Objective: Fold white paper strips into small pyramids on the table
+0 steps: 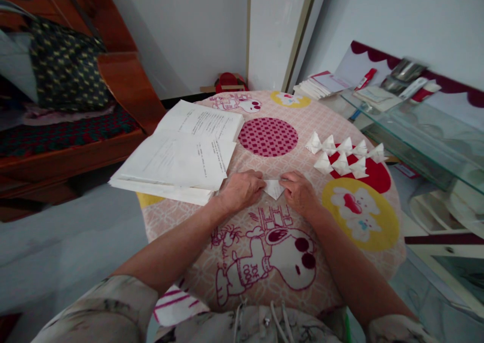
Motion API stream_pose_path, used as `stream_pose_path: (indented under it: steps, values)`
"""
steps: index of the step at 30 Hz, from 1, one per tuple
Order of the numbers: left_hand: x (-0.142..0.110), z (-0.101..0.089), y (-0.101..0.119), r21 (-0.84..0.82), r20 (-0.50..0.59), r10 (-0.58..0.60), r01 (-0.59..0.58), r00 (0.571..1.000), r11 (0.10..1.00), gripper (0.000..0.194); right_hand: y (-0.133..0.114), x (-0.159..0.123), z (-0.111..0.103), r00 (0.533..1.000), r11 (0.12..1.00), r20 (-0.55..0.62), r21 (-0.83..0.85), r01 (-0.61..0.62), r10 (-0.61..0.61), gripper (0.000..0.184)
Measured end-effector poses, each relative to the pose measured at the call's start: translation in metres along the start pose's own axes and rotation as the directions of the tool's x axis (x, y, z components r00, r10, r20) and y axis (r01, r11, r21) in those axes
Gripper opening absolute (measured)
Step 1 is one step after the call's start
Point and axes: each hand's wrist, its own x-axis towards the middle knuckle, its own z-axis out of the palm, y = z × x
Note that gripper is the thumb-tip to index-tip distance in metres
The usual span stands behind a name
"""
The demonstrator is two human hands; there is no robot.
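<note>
Near mid-tabletop (308, 117), round, pink-patterned cloth: small white paper triangle (274, 189), tip toward six o'clock. Left hand (244, 187), fingers pinched narrow at its nine o'clock corner; right hand (299, 191), likewise at three. Looks part-folded, further creasing probably left. At two o'clock, eight pointed white folded-paper pieces (342, 164) in two rows, seemingly finished. Six o'clock: maroon-outlined cartoon dog (293, 262), shirt reads "JOE COOL". Ten o'clock: thick open white-paged book (151, 156), print too small to read.

eight folded papers (341, 165), one paper triangle (274, 189), one book (151, 155)
</note>
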Motion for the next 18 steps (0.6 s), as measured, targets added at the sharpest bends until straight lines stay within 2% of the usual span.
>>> stream_pose_path:
  steps: [5, 10, 14, 18]
  values:
    - [0.008, 0.006, 0.001, -0.121, -0.108, -0.202, 0.189, 0.973, 0.974, 0.02, 0.003, 0.003, 0.003, 0.99, 0.986, -0.097, 0.14, -0.085, 0.1, 0.019]
    - [0.014, 0.013, 0.002, -0.113, -0.102, -0.146, 0.135, 0.984, 0.984, 0.01, 0.0, 0.008, 0.006, 0.987, 0.988, -0.082, 0.081, -0.13, 0.136, 0.01]
    - [0.016, 0.016, 0.001, -0.184, -0.111, -0.175, 0.153, 0.978, 0.971, 0.008, -0.002, 0.006, 0.008, 0.989, 0.987, -0.06, 0.093, -0.131, 0.137, 0.014]
    - [0.017, 0.018, -0.001, -0.323, -0.096, -0.244, 0.202, 0.965, 0.925, 0.011, 0.004, 0.006, 0.004, 0.986, 0.971, -0.061, 0.192, -0.144, 0.158, 0.013]
